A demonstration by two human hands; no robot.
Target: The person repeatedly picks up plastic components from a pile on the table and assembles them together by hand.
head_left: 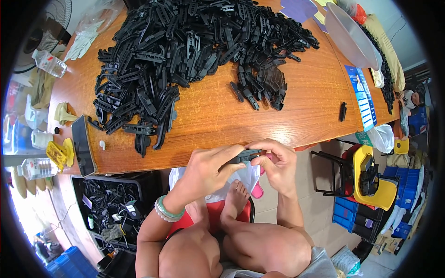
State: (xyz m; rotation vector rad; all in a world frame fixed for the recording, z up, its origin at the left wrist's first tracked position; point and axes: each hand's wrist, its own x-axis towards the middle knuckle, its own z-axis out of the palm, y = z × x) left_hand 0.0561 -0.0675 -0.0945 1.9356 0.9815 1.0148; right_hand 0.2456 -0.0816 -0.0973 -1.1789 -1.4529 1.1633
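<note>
Between both hands, just in front of the table's near edge, I hold a black plastic part (245, 156), long and narrow with a ribbed side. My left hand (208, 169), with bracelets on its wrist, grips the left end between thumb and fingers. On the other end my right hand (277, 164) pinches with thumb and forefinger. The fingers cover much of the part. A big heap of similar black plastic parts (185, 51) spreads over the far and left side of the table (208, 120). A smaller pile (262, 83) lies to its right.
One loose black part (342, 111) lies near a blue printed sheet (360, 97). A phone (83, 146) and a white earbud (102, 145) are at the table's left. Under that side stands a black crate (109, 204) of parts. A yellow chair (371, 178) stands right; a plastic basin (351, 37) sits far right.
</note>
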